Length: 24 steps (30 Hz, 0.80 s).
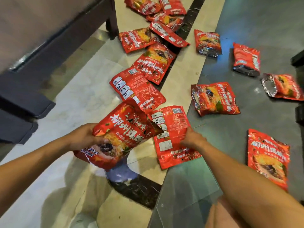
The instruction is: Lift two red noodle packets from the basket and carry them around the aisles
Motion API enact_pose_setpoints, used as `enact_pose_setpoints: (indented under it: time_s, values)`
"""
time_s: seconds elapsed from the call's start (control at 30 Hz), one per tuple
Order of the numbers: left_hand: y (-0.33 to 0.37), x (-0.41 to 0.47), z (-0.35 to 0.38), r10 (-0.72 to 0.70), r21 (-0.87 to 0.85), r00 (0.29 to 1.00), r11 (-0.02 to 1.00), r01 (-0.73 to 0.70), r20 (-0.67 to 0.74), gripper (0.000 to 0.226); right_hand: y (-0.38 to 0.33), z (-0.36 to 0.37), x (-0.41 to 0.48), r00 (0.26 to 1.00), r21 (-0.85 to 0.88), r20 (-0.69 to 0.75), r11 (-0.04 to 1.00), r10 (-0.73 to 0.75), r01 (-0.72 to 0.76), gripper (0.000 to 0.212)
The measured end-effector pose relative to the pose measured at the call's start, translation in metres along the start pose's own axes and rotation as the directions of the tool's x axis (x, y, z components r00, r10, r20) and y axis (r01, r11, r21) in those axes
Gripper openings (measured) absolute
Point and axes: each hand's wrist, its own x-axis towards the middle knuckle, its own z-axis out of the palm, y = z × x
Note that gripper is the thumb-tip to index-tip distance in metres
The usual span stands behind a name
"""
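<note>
Two hands are at work over a floor strewn with red packets. The left hand has its grip curled round a packet, thumb and fingers wrapped over its lower left edge; this held packet is lifted off the floor, tilted, printed face up, with a ragged tear at its right side. The right hand reaches to a second packet that lies flat, back side up, just right of the held one and partly under its torn edge. The right fingers lie on that packet's right rim; whether they pinch the edge or only press on it I cannot tell, as the hand hides its own fingertips.

Judging from this, the step in hand is gathering: one packet is up, the next is being taken. The next move would call for a firm pinch on the flat packet's edge, since the foil lies close to the glossy floor and could slide instead of lifting, then bringing it against the one in the left hand.

Many more packets lie beyond: a row runs away along the dark strip in the tiles, and several torn-open ones sit well apart on the grey floor to the right. Dark furniture stands at the upper left.
</note>
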Motion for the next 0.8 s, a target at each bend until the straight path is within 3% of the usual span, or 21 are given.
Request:
enact_pose_setpoints:
  time_s: [0.13, 0.27, 0.33, 0.4, 0.47, 0.6, 0.67, 0.73, 0.8]
  values:
    - [-0.009, -0.001, -0.004, -0.053, -0.099, 0.985, 0.994, 0.037, -0.166, 0.033, 0.012, 0.014, 0.006, 0.997, 0.113, 0.003, 0.991, 0.072, -0.072, 0.129]
    - [-0.007, -0.006, -0.006, -0.079, -0.186, 0.976, 0.982, 0.041, -0.202, 0.049, 0.029, 0.017, 0.009, 0.984, 0.198, -0.055, 0.968, 0.168, -0.155, 0.124]
    - [-0.005, -0.005, -0.006, -0.092, -0.217, 0.970, 0.975, 0.042, -0.225, 0.042, 0.041, 0.019, 0.021, 0.970, 0.295, 0.020, 0.925, 0.244, -0.239, 0.123]
    - [-0.002, -0.003, -0.005, -0.098, -0.240, 0.964, 0.970, 0.038, -0.245, 0.042, 0.043, 0.019, 0.019, 0.965, 0.339, 0.088, 0.904, 0.247, -0.262, 0.103]
    - [0.002, -0.001, -0.004, -0.100, -0.263, 0.955, 0.965, 0.024, -0.279, 0.044, 0.039, 0.022, 0.013, 0.980, 0.338, 0.091, 0.921, 0.176, -0.197, 0.086]
    - [0.005, 0.007, -0.004, -0.122, -0.294, 0.928, 0.956, 0.014, -0.352, 0.031, 0.014, 0.017, -0.006, 0.986, 0.356, 0.022, 0.923, -0.163, 0.145, 0.106]
    - [0.005, 0.012, -0.006, -0.140, -0.312, 0.917, 0.950, 0.018, -0.373, 0.032, -0.006, 0.010, -0.014, 0.958, 0.365, -0.075, 0.887, -0.275, 0.284, 0.096]
    - [0.006, 0.014, -0.009, -0.150, -0.327, 0.906, 0.945, 0.013, -0.395, 0.033, -0.030, -0.003, -0.027, 0.921, 0.512, -0.191, 0.766, -0.340, 0.389, 0.065]
    - [0.007, 0.017, -0.012, -0.156, -0.346, 0.894, 0.938, 0.001, -0.421, 0.032, -0.052, -0.023, -0.036, 0.942, 0.840, -0.203, 0.447, -0.268, 0.308, 0.032]
